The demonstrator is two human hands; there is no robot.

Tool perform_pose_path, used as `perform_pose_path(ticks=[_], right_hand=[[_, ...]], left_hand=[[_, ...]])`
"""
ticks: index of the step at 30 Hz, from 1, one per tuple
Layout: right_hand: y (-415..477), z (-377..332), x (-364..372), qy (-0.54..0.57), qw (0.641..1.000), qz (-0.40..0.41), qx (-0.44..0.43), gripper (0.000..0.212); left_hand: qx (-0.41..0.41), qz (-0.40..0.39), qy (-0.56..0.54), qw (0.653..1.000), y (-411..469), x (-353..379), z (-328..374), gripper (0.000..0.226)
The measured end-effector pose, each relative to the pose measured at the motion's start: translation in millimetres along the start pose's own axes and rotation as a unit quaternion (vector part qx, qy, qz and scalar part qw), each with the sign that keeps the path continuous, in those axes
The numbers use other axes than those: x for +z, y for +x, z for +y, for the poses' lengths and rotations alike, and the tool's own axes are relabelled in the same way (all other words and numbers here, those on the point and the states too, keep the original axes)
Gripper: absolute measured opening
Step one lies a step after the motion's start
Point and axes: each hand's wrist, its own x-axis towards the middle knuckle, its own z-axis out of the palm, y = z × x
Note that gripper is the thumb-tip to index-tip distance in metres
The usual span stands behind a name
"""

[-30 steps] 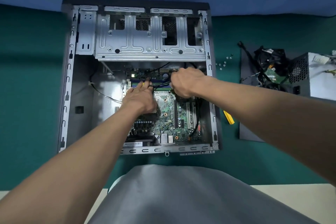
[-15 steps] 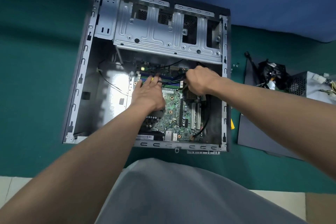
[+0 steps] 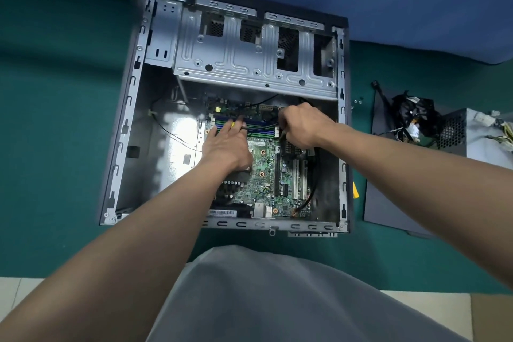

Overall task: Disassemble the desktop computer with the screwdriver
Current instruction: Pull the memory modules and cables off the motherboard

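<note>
Head view looks down on the open desktop computer [image 3: 130,125], which lies on its side near the middle of the green desk [image 3: 55,119], so the board [image 3: 263,175] faces up and both arms can reach in from the near edge. The left hand [image 3: 226,147] rests on the memory sticks [image 3: 258,122] with its fingers [image 3: 222,130] stretched nearly straight, probably to steady the board. A small yellow piece [image 3: 233,123] shows between them, though it is unclear whether they hold it. The right hand [image 3: 304,128] is curled tight at the far right corner of the board and seems to pinch a black cable [image 3: 263,125] running between the hands, likely to pull its plug free.

A yellow tip [image 3: 355,191], probably the screwdriver, lies just beside the case's right wall, next to the removed side panel [image 3: 388,203]. The power supply [image 3: 472,144], a tangle of wires [image 3: 413,116] and loose screws [image 3: 356,101] sit toward the desk's right edge, out of the way.

Compared with half a second earlier, both hands keep the same spots. The left fingers look slightly flatter, and the whole scene sits a little lower in view, which suggests the head moved.
</note>
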Motion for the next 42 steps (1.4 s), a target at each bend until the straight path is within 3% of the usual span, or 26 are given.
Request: perform_pose_path(ticks=[1,4,7,12,15,18,23,26,28,33,36,42], right_hand=[[0.6,-0.1,1.3,-0.007,1.0,0.0,-0.004,0.012],[2.2,2.5,7.2,-0.031,0.999,0.022,0.011,0.038],[2.4,2.0,8.3,-0.013,0.999,0.049,0.006,0.014],[3.1,1.9,3.9,0.012,1.0,0.024,0.01,0.017],[4.0,1.4,7.3,-0.013,0.999,0.042,0.026,0.035],[3.6,1.6,7.2,-0.002,0.998,0.058,0.025,0.016],[3.9,2.5,1.4,-0.001,1.0,0.018,0.024,0.01],[5.0,3.0,3.1,-0.007,0.999,0.02,0.033,0.027],[4.7,3.5,3.3,-0.008,0.999,0.032,0.03,0.012],[5.3,5.0,0.5,0.012,0.999,0.013,0.032,0.009],[6.1,4.0,4.1,0.009,0.999,0.018,0.034,0.021],[3.5,4.0,3.2,0.015,0.999,0.026,0.043,0.023]], left_hand=[[-0.001,-0.001,-0.001,1.0,0.1,-0.2,0.0,0.073],[-0.001,-0.003,-0.001,1.0,0.3,-0.8,0.1,0.072],[0.0,-0.004,-0.001,1.0,0.0,-1.1,0.5,0.073],[-0.001,-0.005,0.003,1.0,-0.2,-2.0,0.8,0.074],[-0.002,-0.008,0.01,1.0,-0.2,-2.7,1.0,0.073],[0.0,-0.009,0.008,1.0,-1.1,-3.6,1.2,0.073],[-0.001,-0.006,0.007,1.0,-1.3,-3.1,1.5,0.073],[-0.002,-0.006,0.004,1.0,-0.3,-2.7,1.1,0.073],[-0.002,-0.006,0.003,1.0,0.1,-2.5,0.9,0.072],[-0.002,-0.001,0.001,1.0,0.2,-1.0,0.5,0.073],[-0.001,-0.004,0.001,1.0,0.1,-1.7,0.2,0.073],[-0.001,-0.001,0.002,1.0,0.7,-0.5,0.3,0.072]])
